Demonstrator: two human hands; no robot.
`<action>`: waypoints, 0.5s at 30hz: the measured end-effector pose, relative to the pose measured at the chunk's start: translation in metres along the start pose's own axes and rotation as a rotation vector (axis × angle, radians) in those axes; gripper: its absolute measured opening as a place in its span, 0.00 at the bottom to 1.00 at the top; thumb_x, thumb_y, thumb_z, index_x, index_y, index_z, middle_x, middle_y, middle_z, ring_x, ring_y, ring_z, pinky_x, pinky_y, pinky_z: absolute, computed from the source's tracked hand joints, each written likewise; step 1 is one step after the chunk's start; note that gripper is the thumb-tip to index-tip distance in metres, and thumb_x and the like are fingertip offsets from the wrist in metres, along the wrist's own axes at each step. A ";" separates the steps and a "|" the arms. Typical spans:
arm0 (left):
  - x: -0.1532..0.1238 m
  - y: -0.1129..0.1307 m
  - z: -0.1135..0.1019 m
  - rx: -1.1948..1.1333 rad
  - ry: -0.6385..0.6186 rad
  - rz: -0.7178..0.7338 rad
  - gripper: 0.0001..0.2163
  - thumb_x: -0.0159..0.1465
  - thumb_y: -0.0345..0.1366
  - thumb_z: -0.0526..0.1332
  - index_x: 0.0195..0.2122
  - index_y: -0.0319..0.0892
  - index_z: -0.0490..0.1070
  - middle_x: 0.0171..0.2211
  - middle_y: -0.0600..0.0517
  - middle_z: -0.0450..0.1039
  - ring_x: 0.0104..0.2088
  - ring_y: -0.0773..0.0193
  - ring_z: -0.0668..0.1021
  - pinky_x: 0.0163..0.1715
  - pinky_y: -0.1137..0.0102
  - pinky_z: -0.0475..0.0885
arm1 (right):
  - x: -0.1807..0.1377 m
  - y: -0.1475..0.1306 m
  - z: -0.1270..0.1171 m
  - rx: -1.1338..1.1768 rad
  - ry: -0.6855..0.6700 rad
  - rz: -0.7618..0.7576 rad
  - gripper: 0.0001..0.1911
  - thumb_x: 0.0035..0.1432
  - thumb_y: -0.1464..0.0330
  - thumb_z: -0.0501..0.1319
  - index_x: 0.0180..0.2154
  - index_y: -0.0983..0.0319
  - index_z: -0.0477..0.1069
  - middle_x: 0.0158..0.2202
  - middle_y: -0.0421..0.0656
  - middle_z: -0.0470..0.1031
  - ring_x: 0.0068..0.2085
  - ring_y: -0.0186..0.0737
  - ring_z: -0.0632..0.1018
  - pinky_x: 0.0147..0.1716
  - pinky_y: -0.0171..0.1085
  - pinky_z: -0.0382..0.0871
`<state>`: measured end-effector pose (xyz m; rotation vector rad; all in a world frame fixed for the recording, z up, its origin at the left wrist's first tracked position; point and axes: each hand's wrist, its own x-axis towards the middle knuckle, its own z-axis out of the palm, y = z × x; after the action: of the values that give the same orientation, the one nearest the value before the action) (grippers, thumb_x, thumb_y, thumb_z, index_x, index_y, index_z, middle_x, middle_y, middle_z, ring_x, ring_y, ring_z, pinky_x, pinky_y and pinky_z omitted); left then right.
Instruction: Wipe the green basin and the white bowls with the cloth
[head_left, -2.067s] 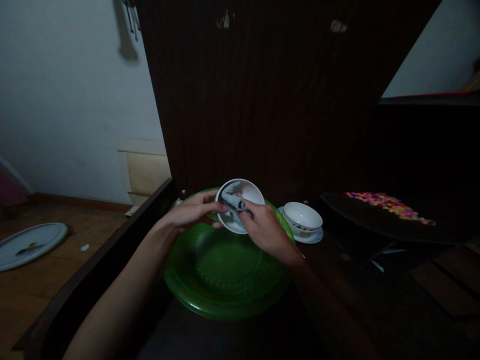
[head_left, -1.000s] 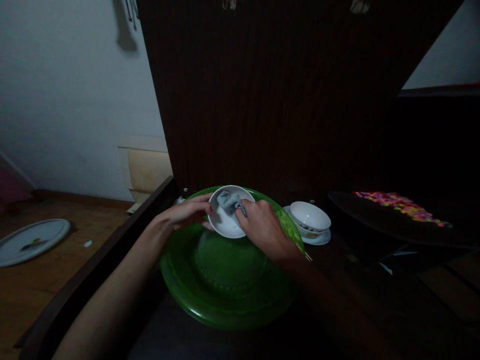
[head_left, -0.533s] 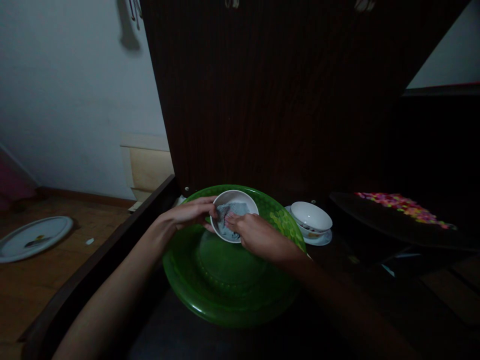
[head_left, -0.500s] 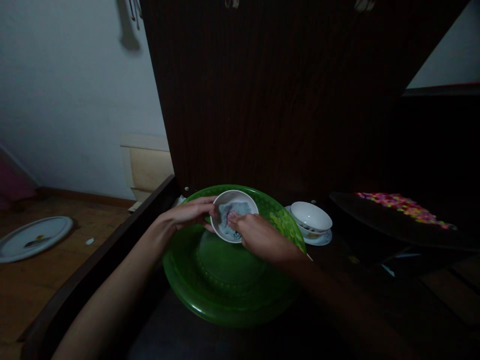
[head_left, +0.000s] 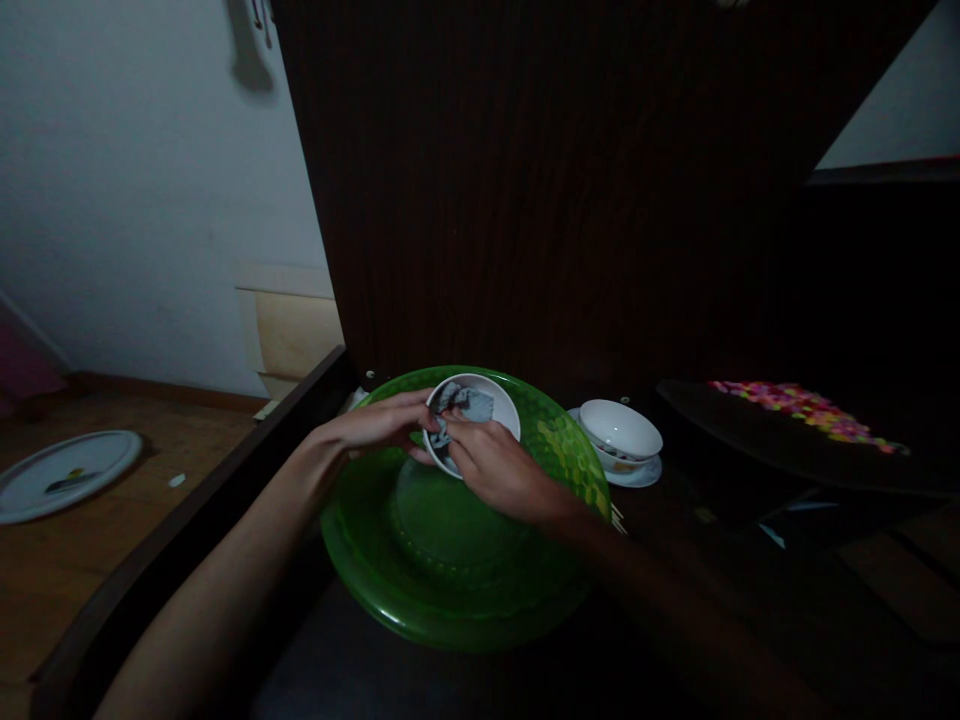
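Note:
A white bowl [head_left: 507, 407] is tilted toward me above the far part of a green basin [head_left: 450, 560]. My left hand [head_left: 390, 422] grips the bowl's left rim, thumb and fingers on either side of the wall. Inside the bowl lies a bunched grey-blue cloth [head_left: 474, 404]. My right hand [head_left: 499, 465] is closed on the cloth and presses it against the bowl's inner left side; its fingertips are partly hidden by the cloth and the hand itself.
Right of the basin, white bowls [head_left: 621, 430] are stacked on a plate [head_left: 641, 473]. A dark surface farther right carries a colourful beaded strip [head_left: 806, 410]. A dark wooden panel [head_left: 555, 200] rises behind. On the floor at left lies a white oval lid-like object [head_left: 71, 475].
My right hand has shifted left and lower within the bowl, bunching the cloth that was spread flatter across it. My left hand keeps its hold on the rim.

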<state>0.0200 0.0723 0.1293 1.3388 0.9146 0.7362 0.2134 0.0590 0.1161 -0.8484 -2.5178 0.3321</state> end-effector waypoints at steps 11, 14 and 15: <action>0.002 -0.002 -0.004 0.100 -0.003 -0.056 0.18 0.54 0.34 0.62 0.47 0.41 0.73 0.41 0.51 0.78 0.38 0.61 0.77 0.33 0.69 0.77 | -0.021 0.000 -0.020 -0.218 -0.330 0.025 0.16 0.68 0.73 0.52 0.48 0.67 0.76 0.52 0.52 0.79 0.49 0.48 0.79 0.51 0.43 0.70; 0.002 0.001 -0.002 0.143 0.006 -0.041 0.21 0.53 0.35 0.62 0.49 0.41 0.73 0.46 0.49 0.77 0.42 0.58 0.77 0.32 0.70 0.76 | -0.028 -0.001 -0.011 -0.324 -0.269 0.065 0.17 0.66 0.74 0.51 0.48 0.70 0.77 0.49 0.56 0.79 0.54 0.52 0.77 0.53 0.46 0.71; 0.001 0.001 -0.002 0.151 0.007 -0.038 0.22 0.52 0.35 0.62 0.50 0.41 0.73 0.47 0.49 0.77 0.42 0.58 0.77 0.32 0.70 0.76 | -0.029 -0.001 -0.008 -0.354 -0.247 0.062 0.17 0.65 0.75 0.51 0.48 0.72 0.76 0.50 0.59 0.79 0.56 0.53 0.76 0.55 0.47 0.71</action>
<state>0.0188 0.0747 0.1305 1.4483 1.0145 0.6533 0.2368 0.0411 0.1131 -1.0773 -2.8348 0.0062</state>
